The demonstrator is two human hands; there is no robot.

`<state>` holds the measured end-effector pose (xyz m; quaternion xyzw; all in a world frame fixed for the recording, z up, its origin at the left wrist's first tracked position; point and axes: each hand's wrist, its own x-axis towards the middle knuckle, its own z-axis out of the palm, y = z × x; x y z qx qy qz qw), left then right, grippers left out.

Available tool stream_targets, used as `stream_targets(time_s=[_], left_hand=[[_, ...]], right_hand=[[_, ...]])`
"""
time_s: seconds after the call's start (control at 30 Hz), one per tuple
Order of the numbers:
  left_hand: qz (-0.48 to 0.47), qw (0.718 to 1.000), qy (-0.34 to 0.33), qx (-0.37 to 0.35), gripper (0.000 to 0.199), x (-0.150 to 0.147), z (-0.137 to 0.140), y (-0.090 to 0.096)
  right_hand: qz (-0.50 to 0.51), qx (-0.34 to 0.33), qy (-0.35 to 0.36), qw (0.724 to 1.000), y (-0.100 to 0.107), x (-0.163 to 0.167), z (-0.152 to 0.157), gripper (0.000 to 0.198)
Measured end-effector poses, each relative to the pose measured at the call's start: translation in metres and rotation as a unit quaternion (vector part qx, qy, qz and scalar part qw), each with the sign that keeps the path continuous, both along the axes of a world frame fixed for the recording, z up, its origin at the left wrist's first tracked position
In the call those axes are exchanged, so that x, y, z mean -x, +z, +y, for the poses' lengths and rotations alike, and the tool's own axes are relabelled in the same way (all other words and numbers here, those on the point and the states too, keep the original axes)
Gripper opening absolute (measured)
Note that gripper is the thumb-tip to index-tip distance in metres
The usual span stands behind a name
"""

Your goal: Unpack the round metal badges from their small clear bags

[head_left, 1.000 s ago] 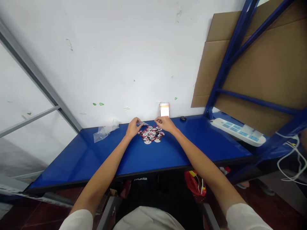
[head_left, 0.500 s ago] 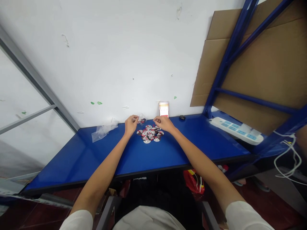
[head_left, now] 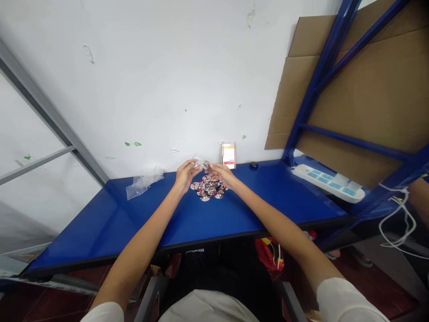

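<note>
A heap of several round badges [head_left: 209, 190] in red, white and black lies on the blue table [head_left: 234, 214] near the wall. Just above the heap, my left hand [head_left: 185, 174] and my right hand [head_left: 219, 173] meet at the fingertips. Between them they pinch a small clear plastic bag [head_left: 201, 163] that seems to hold one badge. Both hands are raised off the tabletop.
A crumpled pile of clear bags [head_left: 142, 184] lies to the left by the wall. A small card [head_left: 229, 154] leans on the wall, with a small dark object [head_left: 254, 164] beside it. A white power strip [head_left: 326, 183] sits under the blue rack [head_left: 315, 89] with cardboard.
My left hand lifted the small clear bag off the table. My right hand left the heap and rose to join it, so both now grip the bag.
</note>
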<state>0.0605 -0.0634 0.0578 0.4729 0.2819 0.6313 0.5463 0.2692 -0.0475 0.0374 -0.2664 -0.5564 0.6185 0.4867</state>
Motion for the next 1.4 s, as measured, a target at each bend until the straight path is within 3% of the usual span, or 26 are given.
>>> stream_targets(time_s=[0.13, 0.3, 0.67, 0.87, 1.2, 1.33, 1.4], left_hand=[[-0.034, 0.998, -0.047, 0.038, 0.02, 0.003, -0.003, -0.001], [-0.005, 0.991, -0.114, 0.076, 0.032, -0.003, -0.008, -0.005], [0.0, 0.989, -0.11, 0.101, 0.021, -0.023, -0.012, -0.019], [-0.03, 0.987, -0.107, 0.113, 0.011, -0.022, -0.009, -0.024], [0.016, 0.993, -0.045, 0.105, 0.009, -0.009, -0.004, -0.015], [0.038, 0.996, -0.033, 0.08, 0.013, -0.006, -0.006, -0.011], [0.057, 0.994, -0.043, 0.079, 0.014, -0.008, -0.007, -0.012]], right_hand=[[0.027, -0.02, -0.067, 0.997, 0.008, -0.008, 0.001, 0.042], [-0.035, -0.081, -0.137, 0.987, 0.018, -0.02, 0.006, 0.047], [-0.13, -0.171, -0.207, 0.954, 0.028, -0.021, 0.001, 0.039], [-0.026, -0.086, -0.166, 0.982, 0.033, -0.021, -0.002, 0.041], [0.012, -0.065, -0.287, 0.956, 0.03, -0.047, 0.019, 0.024], [-0.092, -0.105, -0.277, 0.951, 0.029, -0.061, 0.023, 0.017], [-0.198, -0.164, -0.262, 0.93, 0.028, -0.063, 0.021, 0.019]])
